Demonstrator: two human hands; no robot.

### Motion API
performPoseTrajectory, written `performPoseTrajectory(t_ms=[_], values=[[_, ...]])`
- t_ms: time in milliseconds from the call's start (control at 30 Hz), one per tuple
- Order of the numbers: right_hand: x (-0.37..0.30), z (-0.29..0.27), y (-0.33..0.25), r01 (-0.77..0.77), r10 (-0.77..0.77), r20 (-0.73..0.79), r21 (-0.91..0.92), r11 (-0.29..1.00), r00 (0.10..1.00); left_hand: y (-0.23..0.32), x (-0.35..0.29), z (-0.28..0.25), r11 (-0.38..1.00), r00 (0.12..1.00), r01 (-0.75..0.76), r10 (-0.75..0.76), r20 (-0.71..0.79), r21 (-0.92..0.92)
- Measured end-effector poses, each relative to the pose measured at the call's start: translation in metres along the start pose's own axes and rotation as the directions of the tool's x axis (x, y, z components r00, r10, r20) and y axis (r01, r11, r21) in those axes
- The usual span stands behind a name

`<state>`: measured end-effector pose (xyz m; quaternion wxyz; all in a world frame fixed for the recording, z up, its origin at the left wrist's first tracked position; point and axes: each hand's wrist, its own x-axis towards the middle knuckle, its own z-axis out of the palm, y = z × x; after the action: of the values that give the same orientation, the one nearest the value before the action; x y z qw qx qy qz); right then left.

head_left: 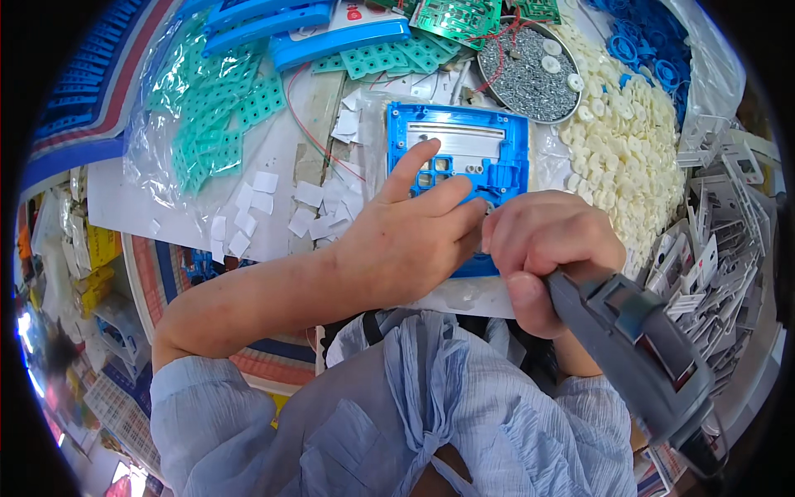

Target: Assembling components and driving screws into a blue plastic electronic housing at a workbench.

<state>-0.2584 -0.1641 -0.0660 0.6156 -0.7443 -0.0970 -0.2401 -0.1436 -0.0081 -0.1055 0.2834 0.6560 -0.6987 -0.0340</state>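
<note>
A blue plastic casing, with square openings and a silvery strip inside, lies before me on the bench. Over its lower half is my left hand, its little finger stretched out and the other fingers bent in against my right fingertips. Whatever it pinches is hidden. My right hand keeps a dark grey electric screwdriver gripped, its body slanting down to the right toward a cable. Its fingers are curled at the casing's right edge, touching or nearly touching the left ones. The tool's tip cannot be seen.
A round dish of small silver screws stands behind the casing, near green circuit boards. Cream discs are heaped right; grey-white plastic parts beyond. Leftward lie teal pads, white squares and a red wire.
</note>
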Motion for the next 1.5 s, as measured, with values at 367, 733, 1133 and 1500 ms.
performPoseTrajectory(t_ms=[367, 733, 1133, 1500], values=[[-0.003, -0.079, -0.041, 0.052, -0.04, -0.145, 0.082, 0.995, 0.989, -0.009, -0.008, -0.04, 0.99, 0.986, 0.14, -0.142, -0.085, -0.032], [-0.019, -0.087, -0.093, -0.005, -0.631, -0.561, -0.749, 0.662, 0.536, -0.083, -0.064, -0.091, 0.777, 0.767, 0.594, -0.47, -0.437, 0.206], [-0.06, -0.058, -0.073, -0.036, -0.314, -0.32, -0.749, 0.661, 0.894, -0.113, -0.058, -0.074, 0.607, 0.826, 0.556, -0.482, -0.293, 0.568], [-0.036, -0.03, -0.065, -0.018, -0.195, -0.298, -0.586, 0.81, 0.934, -0.121, -0.068, -0.09, 0.645, 0.563, 0.737, -0.751, -0.346, -0.202]])
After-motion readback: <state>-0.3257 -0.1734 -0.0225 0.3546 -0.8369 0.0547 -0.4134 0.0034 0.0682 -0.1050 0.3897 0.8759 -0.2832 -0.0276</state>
